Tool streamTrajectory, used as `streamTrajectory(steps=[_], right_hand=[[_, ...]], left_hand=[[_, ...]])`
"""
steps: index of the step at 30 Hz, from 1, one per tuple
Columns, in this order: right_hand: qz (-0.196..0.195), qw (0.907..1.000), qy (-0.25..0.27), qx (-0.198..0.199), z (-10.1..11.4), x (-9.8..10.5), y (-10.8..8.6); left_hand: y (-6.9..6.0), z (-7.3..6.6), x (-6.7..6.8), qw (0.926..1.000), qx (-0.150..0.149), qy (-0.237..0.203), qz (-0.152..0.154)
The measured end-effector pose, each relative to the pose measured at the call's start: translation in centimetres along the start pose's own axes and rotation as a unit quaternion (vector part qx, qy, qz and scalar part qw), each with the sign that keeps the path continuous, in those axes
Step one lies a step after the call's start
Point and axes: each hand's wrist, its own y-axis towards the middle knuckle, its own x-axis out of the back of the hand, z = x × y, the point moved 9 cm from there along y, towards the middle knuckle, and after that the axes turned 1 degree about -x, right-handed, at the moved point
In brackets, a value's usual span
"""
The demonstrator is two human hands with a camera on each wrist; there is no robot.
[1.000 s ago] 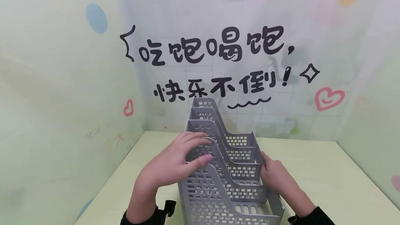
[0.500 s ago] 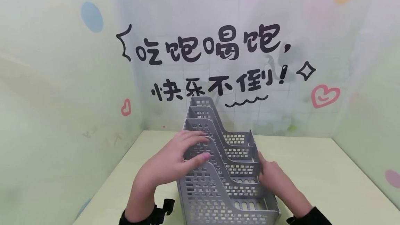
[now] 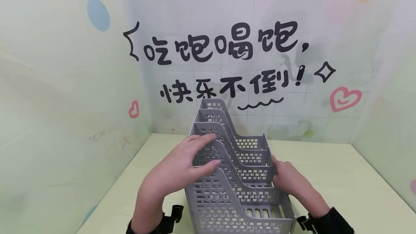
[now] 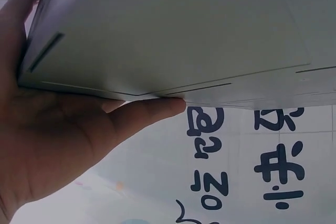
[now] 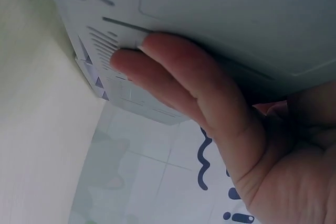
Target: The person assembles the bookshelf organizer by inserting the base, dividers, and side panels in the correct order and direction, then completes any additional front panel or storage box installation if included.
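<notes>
A grey plastic file organizer (image 3: pixel 240 205) with several perforated compartments stands on the table, tall side to the left and low side to the right. Over its tall left edge lies my left hand (image 3: pixel 177 169), thumb and index finger reaching across the dividers. In the left wrist view, that hand (image 4: pixel 58 129) wraps the corner of a smooth panel (image 4: pixel 173 35). My right hand (image 3: pixel 292 180) holds the low right side. Two of its fingers (image 5: pixel 184 66) press along the outer wall in the right wrist view; its thumb is largely hidden.
The pale yellow table (image 3: pixel 344 180) extends on both sides of the organizer. Behind it is a wall covering (image 3: pixel 279 6) with large black writing, hearts and coloured dots. Black straps (image 3: pixel 162 223) circle the wrists.
The organizer stays put while the head view shifts slightly. My left fingers have lifted or spread a little at the top edge; the right hand keeps its place.
</notes>
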Motion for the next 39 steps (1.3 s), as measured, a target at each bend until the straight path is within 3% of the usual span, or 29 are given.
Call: streamTrajectory(steps=[9, 13, 18, 20, 25, 30, 34, 37, 39], right_hand=[[0.023, 0.9991, 0.035, -0.010, -0.5, 0.9, -0.2], [0.028, 0.9982, 0.050, -0.016, -0.7, 0.8, 0.0], [0.059, 0.9925, 0.090, -0.059, -2.6, 0.0, 0.4], [0.091, 0.9820, 0.138, -0.091, -3.7, -0.9, 0.5], [0.146, 0.9395, 0.273, -0.146, -5.2, -2.7, 0.8], [0.146, 0.9277, 0.309, -0.149, -5.4, -3.2, 1.4], [0.173, 0.9113, 0.344, -0.145, -5.5, -3.8, 1.2], [0.190, 0.8974, 0.378, -0.124, -5.1, -3.9, 1.2], [0.189, 0.8949, 0.388, -0.115, -4.9, -3.8, 1.3]], left_hand=[[0.0, -0.3, -0.7, 0.9994, 0.030, 0.014, 0.005], [0.1, -0.5, -0.6, 0.9997, 0.010, 0.014, 0.014], [0.7, -0.8, 0.1, 0.9982, -0.014, 0.008, 0.058], [1.4, -0.8, 0.7, 0.9978, -0.017, 0.000, 0.064], [5.1, -0.1, 1.8, 0.9983, -0.033, 0.033, 0.036], [8.4, 1.6, 0.4, 0.9957, -0.007, 0.056, 0.073], [9.0, 2.2, -0.8, 0.9921, 0.026, 0.072, 0.099], [9.0, 2.0, -1.1, 0.9881, 0.032, 0.103, 0.109], [9.0, 1.8, -1.2, 0.9859, 0.031, 0.117, 0.115]])
